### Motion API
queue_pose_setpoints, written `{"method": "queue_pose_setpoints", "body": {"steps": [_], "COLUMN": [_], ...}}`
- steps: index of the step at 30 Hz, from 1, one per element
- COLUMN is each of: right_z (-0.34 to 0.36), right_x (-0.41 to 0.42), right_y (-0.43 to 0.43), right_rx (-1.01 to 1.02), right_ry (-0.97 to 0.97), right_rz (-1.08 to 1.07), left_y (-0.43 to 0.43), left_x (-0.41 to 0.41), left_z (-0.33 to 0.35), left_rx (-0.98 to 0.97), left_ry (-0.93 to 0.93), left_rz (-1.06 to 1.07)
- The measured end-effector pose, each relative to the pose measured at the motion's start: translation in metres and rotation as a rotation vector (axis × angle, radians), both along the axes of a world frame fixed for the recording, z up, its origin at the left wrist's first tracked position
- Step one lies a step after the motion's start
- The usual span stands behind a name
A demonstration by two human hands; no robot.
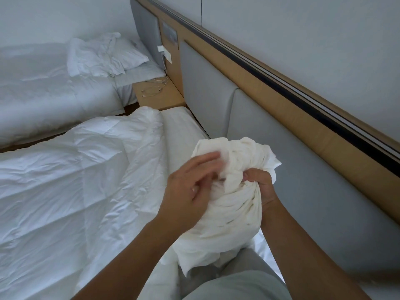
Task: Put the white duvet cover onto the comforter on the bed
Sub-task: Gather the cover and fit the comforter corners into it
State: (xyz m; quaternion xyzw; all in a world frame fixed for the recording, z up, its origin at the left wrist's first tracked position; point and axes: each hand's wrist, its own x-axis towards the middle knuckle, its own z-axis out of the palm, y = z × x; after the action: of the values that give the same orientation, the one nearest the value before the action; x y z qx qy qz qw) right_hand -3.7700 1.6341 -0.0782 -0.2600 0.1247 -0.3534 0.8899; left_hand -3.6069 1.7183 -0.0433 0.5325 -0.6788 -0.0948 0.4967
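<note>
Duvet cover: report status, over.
Right hand grips bunched duvet cover. Left hand at the bunch, fingers blurred. Comforter lies spread, not yet covered. Nothing in the way.

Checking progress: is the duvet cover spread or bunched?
Bunched: the right hand grips the duvet cover as a wad; left hand touches it.

I can read no text, label, brand or number anywhere in my view. The grey switch panel (170, 34) set in the headboard (207, 87), up near twelve o'clock, shows only blurred marks that I cannot make out. The white plug (164, 52) just below it is too small and soft for me to tell any print on it.
</note>
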Motion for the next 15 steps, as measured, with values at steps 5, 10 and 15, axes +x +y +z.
{"method": "queue_pose_setpoints", "body": {"steps": [5, 10, 15], "right_z": [0.003, 0.000, -0.007], "right_x": [0.001, -0.003, -0.009], "right_y": [0.001, -0.002, -0.006], "right_rx": [-0.078, -0.130, -0.089], "right_ry": [-0.009, 0.021, 0.026], "right_rz": [-0.006, -0.022, -0.119], "left_y": [-0.016, -0.030, -0.043], "left_x": [0.007, 0.028, 0.061], "left_z": [-0.004, 0.002, 0.008], "left_rx": [0.238, 0.543, 0.762], "left_ry": [0.387, 0.445, 0.390], "left_rz": [0.277, 0.159, 0.081]}}
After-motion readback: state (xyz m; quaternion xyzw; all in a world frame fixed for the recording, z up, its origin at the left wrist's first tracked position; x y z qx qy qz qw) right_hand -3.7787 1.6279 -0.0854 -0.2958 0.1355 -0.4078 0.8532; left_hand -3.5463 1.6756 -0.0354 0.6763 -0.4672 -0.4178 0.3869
